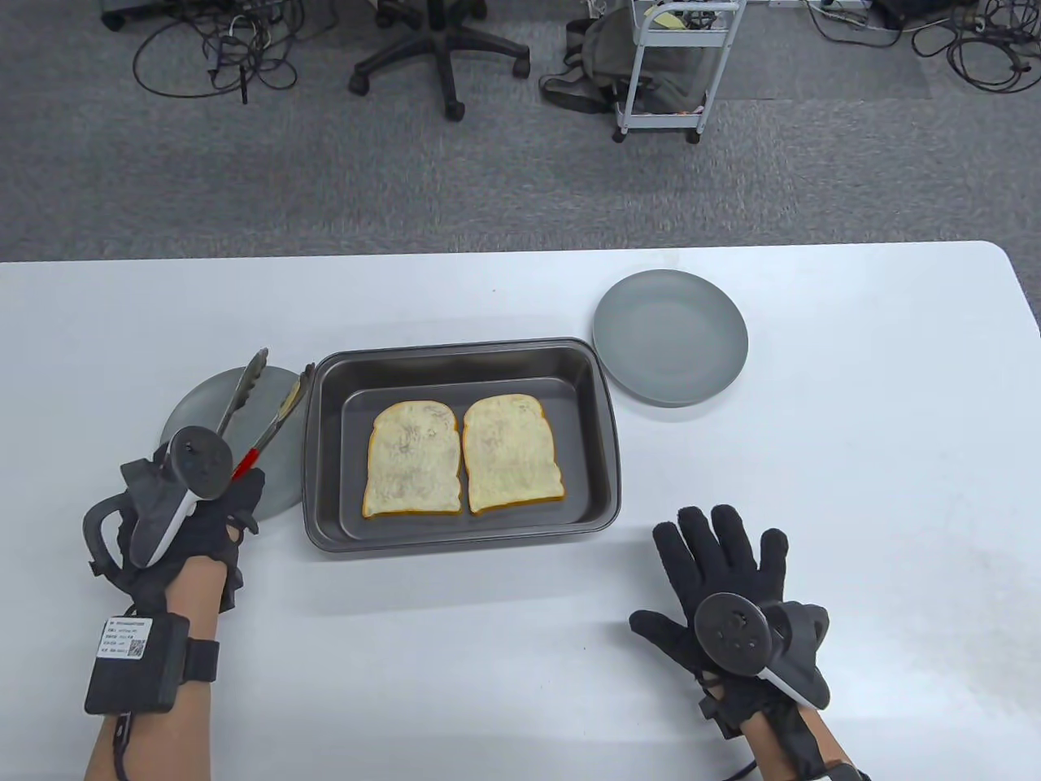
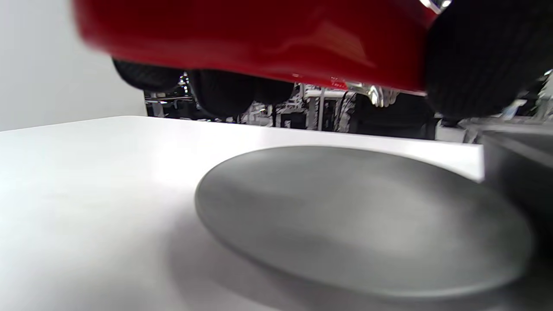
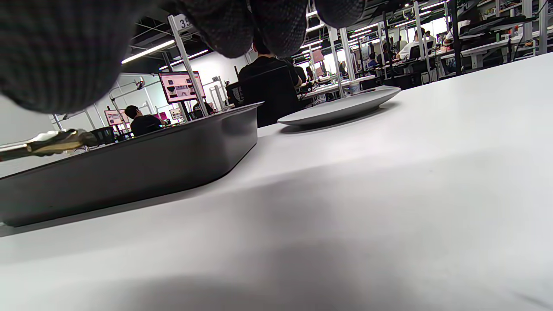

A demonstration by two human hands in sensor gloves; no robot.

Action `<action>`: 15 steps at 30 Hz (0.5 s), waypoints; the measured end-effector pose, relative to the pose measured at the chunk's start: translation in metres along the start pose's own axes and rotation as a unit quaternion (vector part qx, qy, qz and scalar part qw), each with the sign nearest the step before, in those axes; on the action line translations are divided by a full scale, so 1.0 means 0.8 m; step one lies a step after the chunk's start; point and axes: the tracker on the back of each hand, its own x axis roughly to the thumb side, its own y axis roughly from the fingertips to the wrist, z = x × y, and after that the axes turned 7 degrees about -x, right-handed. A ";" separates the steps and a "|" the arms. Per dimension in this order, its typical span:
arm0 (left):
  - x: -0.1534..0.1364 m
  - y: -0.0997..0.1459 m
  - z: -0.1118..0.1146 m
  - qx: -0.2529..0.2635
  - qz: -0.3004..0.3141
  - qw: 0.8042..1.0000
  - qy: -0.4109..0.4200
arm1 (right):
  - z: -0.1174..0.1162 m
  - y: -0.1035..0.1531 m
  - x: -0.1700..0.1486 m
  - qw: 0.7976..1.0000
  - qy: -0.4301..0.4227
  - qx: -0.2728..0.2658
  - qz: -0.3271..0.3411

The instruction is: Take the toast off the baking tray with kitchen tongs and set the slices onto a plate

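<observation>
Two toast slices, one on the left [image 1: 411,460] and one on the right [image 1: 511,453], lie side by side in a dark baking tray [image 1: 602,423] at the table's middle. My left hand [image 1: 213,508] grips the red handle of the metal tongs [image 1: 264,407], whose arms spread open above a grey plate [image 1: 195,403] left of the tray. In the left wrist view the red handle [image 2: 259,39] fills the top, with that plate [image 2: 358,216] below. A second grey plate [image 1: 669,336] sits beyond the tray's far right corner. My right hand [image 1: 716,561] lies flat on the table, fingers spread.
The white table's far edge [image 1: 488,254] runs behind the tray. On the floor beyond it stand an office chair [image 1: 439,49] and a white cart [image 1: 675,65]. The right wrist view shows the tray's side wall [image 3: 129,168] and the far plate [image 3: 341,108].
</observation>
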 end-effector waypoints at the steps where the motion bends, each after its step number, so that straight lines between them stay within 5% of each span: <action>1: 0.001 0.008 -0.005 0.006 0.011 1.000 0.007 | 0.000 0.000 0.000 1.000 -0.002 -0.001 -0.001; 15: 0.013 0.109 -0.002 0.055 0.138 0.988 0.046 | -0.001 0.004 -0.004 1.000 -0.004 0.004 -0.007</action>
